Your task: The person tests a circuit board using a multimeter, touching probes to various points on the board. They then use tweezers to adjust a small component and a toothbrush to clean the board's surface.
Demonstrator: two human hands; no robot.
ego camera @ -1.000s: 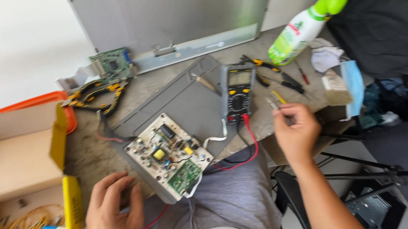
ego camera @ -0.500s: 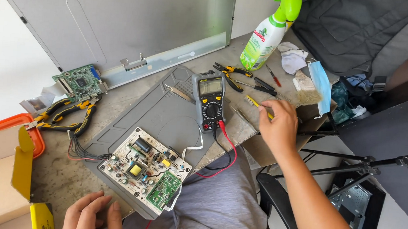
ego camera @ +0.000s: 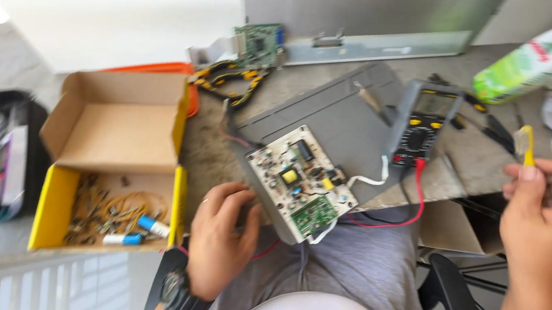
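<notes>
At nine o'clock we have an open box (ego camera: 112, 134) with a yellow liner, loose small parts and wires lying in it; well apart from our hands. Our left hand (ego camera: 218, 238), watch on the wrist, lies loosely curled at six o'clock with its fingertips on the near corner of the grey tray (ego camera: 337, 111), holding nothing. Just beside it, at centre, the board (ego camera: 302, 181) sits tilted on that tray over our lap. We judge the left hand should press the tray flat so the board cannot slide off the knee. At one o'clock the meter (ego camera: 426, 120) lies on the tray, its red lead (ego camera: 419, 197) looping down toward the board; we would keep that lead slack and clear of the components. At three o'clock our right hand (ego camera: 540, 219) pinches a small yellow-handled tool (ego camera: 527, 143) between thumb and fingers, tip up; blur hides its kind. A green bottle (ego camera: 532, 59) lies at two o'clock
</notes>
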